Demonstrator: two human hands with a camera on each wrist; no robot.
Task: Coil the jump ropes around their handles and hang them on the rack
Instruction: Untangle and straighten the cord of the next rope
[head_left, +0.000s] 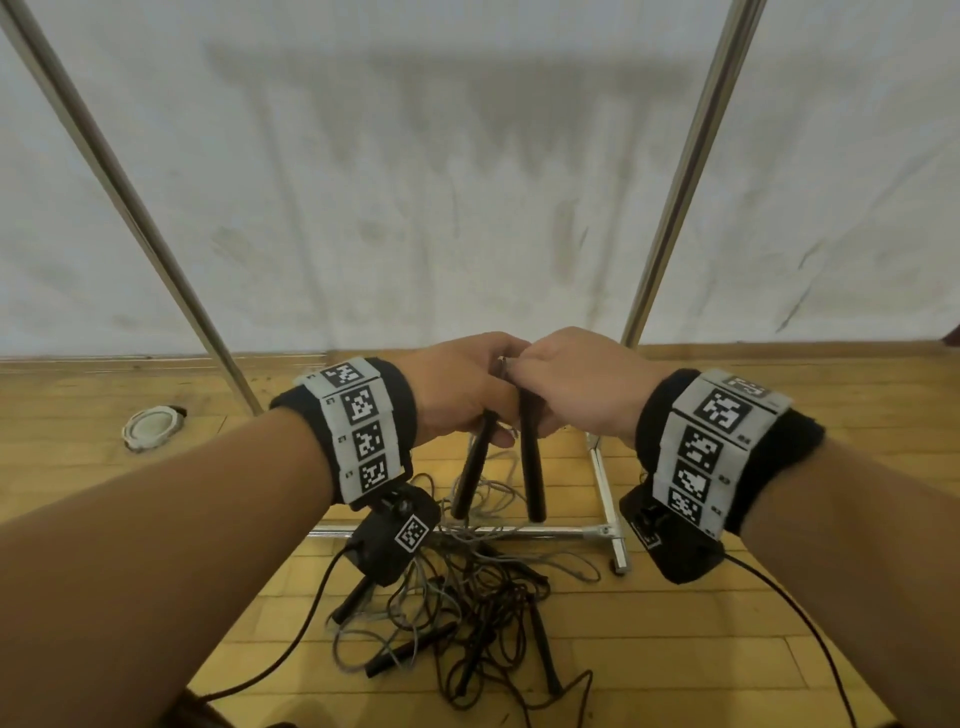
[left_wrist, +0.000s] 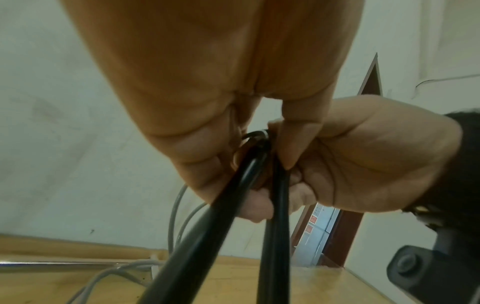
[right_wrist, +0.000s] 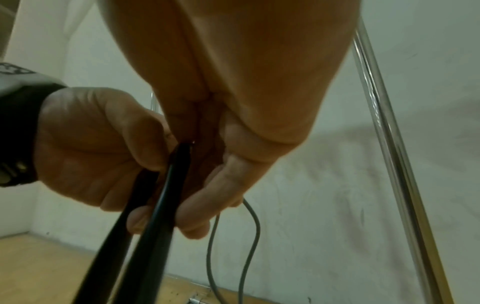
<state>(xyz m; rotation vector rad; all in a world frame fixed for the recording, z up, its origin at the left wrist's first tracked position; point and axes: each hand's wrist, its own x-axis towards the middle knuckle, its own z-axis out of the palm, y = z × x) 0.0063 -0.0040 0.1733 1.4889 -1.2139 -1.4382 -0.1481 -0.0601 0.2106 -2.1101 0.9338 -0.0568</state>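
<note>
Both hands meet at chest height in front of the rack. My left hand (head_left: 457, 395) grips one black handle (head_left: 470, 478), which hangs down and slightly left. My right hand (head_left: 576, 384) grips the second black handle (head_left: 532, 467) beside it. The handle tops touch between my fingers. In the left wrist view, my left hand's fingers (left_wrist: 205, 164) curl round their handle (left_wrist: 207, 226), with the other handle (left_wrist: 276, 236) alongside. A thin grey rope (right_wrist: 249, 236) loops down from the right hand (right_wrist: 233, 123). How it joins the handles is hidden.
A tangled pile of grey and dark ropes with more black handles (head_left: 467, 597) lies on the wooden floor below my hands. The rack's slanted metal poles (head_left: 130, 208) (head_left: 685, 171) rise either side; its base bar (head_left: 519, 531) crosses the floor. A round floor fitting (head_left: 150, 427) sits left.
</note>
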